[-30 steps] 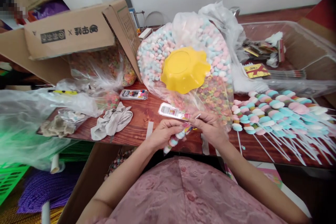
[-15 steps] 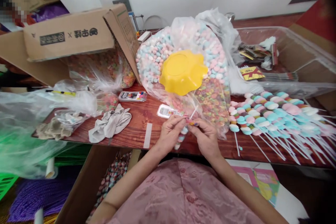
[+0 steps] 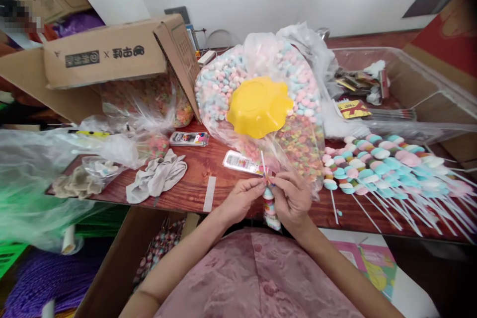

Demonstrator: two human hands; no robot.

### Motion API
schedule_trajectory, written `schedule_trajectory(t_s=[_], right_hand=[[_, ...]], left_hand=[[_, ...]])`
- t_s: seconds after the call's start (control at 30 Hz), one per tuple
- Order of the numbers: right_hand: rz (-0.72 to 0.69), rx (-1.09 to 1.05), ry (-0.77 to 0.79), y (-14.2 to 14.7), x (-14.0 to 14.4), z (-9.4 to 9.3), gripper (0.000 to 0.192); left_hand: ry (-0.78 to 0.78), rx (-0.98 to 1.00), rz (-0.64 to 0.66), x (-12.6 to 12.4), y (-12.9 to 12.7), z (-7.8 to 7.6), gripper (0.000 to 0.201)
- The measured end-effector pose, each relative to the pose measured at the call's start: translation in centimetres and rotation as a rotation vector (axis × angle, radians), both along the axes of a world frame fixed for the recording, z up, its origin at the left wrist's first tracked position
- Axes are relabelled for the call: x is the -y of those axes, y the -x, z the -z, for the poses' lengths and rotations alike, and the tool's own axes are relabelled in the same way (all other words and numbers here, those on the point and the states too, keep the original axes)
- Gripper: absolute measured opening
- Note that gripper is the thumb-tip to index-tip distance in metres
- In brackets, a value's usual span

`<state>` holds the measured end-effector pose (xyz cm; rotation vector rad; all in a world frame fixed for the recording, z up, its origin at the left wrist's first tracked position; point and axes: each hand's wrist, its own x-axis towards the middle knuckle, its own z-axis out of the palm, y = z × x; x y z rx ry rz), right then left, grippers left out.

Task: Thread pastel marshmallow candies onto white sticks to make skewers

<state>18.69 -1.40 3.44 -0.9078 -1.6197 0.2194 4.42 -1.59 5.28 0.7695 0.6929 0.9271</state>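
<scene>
Pinching candy skewer [image 3: 269, 204] upright, left hand [image 3: 242, 198], right hand [image 3: 292, 198].

Landmark: bowl [image 3: 259, 105], resting on the candy bag [image 3: 298, 94]. Cardboard box [image 3: 108, 57] to its left; rags [image 3: 156, 176] left and nearer (on the table [image 3: 194, 186]). Skewer pile [image 3: 387, 166] right of it; tray [image 3: 428, 94] right, behind. Both hands [image 3: 242, 198] [image 3: 292, 198] directly before it.

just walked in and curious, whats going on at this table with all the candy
A person holds a candy skewer upright in front of them, both the left hand and the right hand pinching it near the top. A pile of finished skewers lies on the table to their right. A big bag of pastel candies with a yellow bowl on it sits behind.
</scene>
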Motion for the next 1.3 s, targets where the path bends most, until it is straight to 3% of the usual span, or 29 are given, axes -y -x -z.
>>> schedule_trajectory(t_s=[0.1, 0.27, 0.33, 0.43, 0.53, 0.63, 0.73, 0.8, 0.9, 1.13, 1.2, 1.3], right_hand=[[0.019, -0.061, 0.024, 0.0, -0.3, -0.5, 0.016], [-0.138, -0.198, 0.363, 0.6, -0.9, -1.2, 0.01], [-0.124, -0.181, 0.411, 0.2, -1.2, -1.3, 0.012], [-0.033, 0.113, 0.111, -1.4, -1.6, -1.8, 0.016], [-0.174, 0.631, -0.24, -3.3, -2.1, -2.4, 0.035], [-0.314, 0.853, -0.362, -4.4, -2.2, -2.9, 0.031], [-0.352, 0.889, -0.332, -4.4, -1.9, -3.3, 0.026], [-0.358, 0.941, -0.21, -4.2, -1.7, -3.5, 0.025], [-0.361, 0.976, 0.093, -3.9, -1.9, -3.6, 0.024], [-0.552, 0.675, 1.005, -3.8, -4.0, -3.2, 0.024], [-0.549, 0.538, 1.172, -4.0, -4.4, -3.0, 0.021], [-0.524, 0.374, 1.289, -4.4, -4.7, -2.6, 0.017]], left_hand=[[0.062, 0.112, 0.041, 0.1, -0.5, 0.2, 0.036], [0.034, 0.013, 0.033, 0.2, -0.4, 0.8, 0.033], [0.054, -0.014, 0.001, 0.2, 0.0, 1.0, 0.034], [0.09, 0.001, 0.038, 0.0, 0.9, 1.0, 0.034], [0.117, 0.013, 0.199, -0.2, 1.9, 0.8, 0.033], [0.11, 0.0, 0.412, -0.4, 2.6, 0.3, 0.034], [0.075, -0.069, 0.537, -0.6, 2.9, -0.3, 0.04], [-0.02, -0.212, 0.558, -0.8, 3.1, -0.8, 0.043], [-0.284, -0.539, 0.528, -0.8, 3.2, -1.2, 0.041], [-1.283, -1.21, 0.266, -0.6, 2.0, 0.0, 0.027], [-1.444, -1.337, 0.21, -0.7, 1.5, 0.6, 0.025], [-1.575, -1.398, 0.104, -1.1, 0.9, 0.9, 0.024]])
